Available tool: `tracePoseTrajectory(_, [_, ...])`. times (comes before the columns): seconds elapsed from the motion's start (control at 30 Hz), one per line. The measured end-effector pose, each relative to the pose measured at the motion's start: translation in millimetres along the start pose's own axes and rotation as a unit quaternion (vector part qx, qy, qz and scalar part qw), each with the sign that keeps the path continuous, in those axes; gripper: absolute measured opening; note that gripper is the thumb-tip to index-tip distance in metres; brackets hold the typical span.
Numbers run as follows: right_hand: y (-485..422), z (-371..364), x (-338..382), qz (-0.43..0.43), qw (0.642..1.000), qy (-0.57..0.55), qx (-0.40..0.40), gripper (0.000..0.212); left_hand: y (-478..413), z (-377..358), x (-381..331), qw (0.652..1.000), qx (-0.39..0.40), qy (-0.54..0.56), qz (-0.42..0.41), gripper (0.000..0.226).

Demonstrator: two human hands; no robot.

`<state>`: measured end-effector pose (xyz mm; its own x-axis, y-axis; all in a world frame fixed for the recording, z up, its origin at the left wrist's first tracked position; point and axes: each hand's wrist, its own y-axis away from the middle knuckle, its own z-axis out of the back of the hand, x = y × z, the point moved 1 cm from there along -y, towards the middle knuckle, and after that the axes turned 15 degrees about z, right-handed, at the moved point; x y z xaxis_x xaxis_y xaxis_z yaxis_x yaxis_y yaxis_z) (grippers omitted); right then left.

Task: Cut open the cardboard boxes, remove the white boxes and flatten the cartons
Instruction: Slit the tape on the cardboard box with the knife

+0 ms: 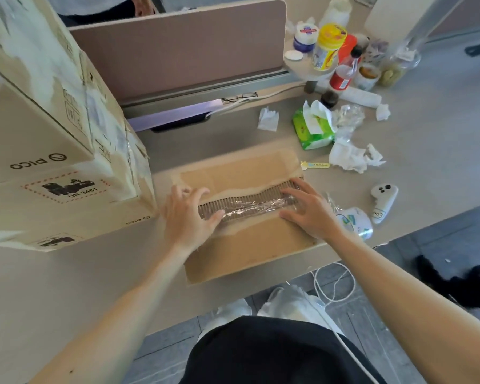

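Two hands are over the desk: one left hand (189,214) and one right hand (308,209). One flat carton (241,245) lies near, and at least two stacked cartons (67,189) stand at the left (a third may sit beneath them, hard to tell). At the right there is one yellow knife (315,164) and one white controller (383,200). Further off is one green tissue pack (313,131), with three clumps of crumpled tissue (352,157) around it. Far right stand one red-labelled bottle (343,76), one yellow-lidded jar (329,48) and one white-and-blue tub (304,37). There is one pair of glasses (240,96) and two white shoes (291,300).
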<state>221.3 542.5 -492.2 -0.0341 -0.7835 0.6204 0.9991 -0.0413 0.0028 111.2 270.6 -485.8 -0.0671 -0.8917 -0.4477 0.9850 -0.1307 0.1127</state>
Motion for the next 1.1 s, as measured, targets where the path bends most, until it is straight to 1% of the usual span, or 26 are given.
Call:
tracePoseTrajectory(0.1, [8,2,-4,0.016,0.999,0.012,-0.040,0.025,0,-8,-26,0.999,-0.004,0.011,-0.046,0.044])
tracePoseTrajectory(0.17, [9,8,-10,0.024,0.995,0.019,-0.099,0.011,-3,-15,-44,0.997,0.029,0.044,-0.051,0.037])
tracePoseTrajectory(0.2, [8,11,-13,0.027,0.992,0.025,-0.124,0.007,-6,-19,-53,0.996,0.043,0.054,-0.053,0.034])
tracePoseTrajectory(0.33, [2,27,-28,0.022,0.989,0.013,-0.149,0.004,-13,-34,-83,0.992,0.083,0.070,-0.061,0.023])
tracePoseTrajectory(0.4, [-2,33,-41,0.012,0.988,0.001,-0.157,0.007,-17,-40,-99,0.989,0.094,0.089,-0.066,0.024])
tracePoseTrajectory(0.47, [-7,37,-60,-0.017,0.988,-0.013,-0.155,0.010,-22,-48,-114,0.987,0.098,0.110,-0.062,0.027])
tracePoseTrajectory(0.53, [-13,42,-81,-0.050,0.989,-0.025,-0.138,0.013,-29,-57,-129,0.987,0.095,0.120,-0.055,0.033])
tracePoseTrajectory(0.6, [-21,46,-104,-0.070,0.991,-0.020,-0.111,0.013,-38,-66,-144,0.988,0.096,0.103,-0.058,0.039])
tracePoseTrajectory(0.67, [-34,49,-127,-0.091,0.992,-0.016,-0.088,0.013,-46,-75,-156,0.991,0.097,0.064,-0.064,0.049])
tracePoseTrajectory(0.77, [-59,52,-156,-0.111,0.992,-0.008,-0.057,0.014,-51,-85,-165,0.994,0.103,-0.002,-0.046,0.064])
tracePoseTrajectory(0.83, [-80,51,-171,-0.111,0.994,0.006,-0.019,0.016,-55,-87,-166,0.995,0.099,-0.016,-0.028,0.072])
tracePoseTrajectory(0.97, [-118,43,-194,-0.104,0.991,0.051,0.059,0.028,-65,-88,-170,0.995,0.102,-0.008,0.013,0.089])
tracePoseTrajectory(1.1, [-137,25,-205,-0.075,0.985,0.087,0.131,0.033,-65,-89,-172,0.993,0.117,0.003,0.029,0.091])
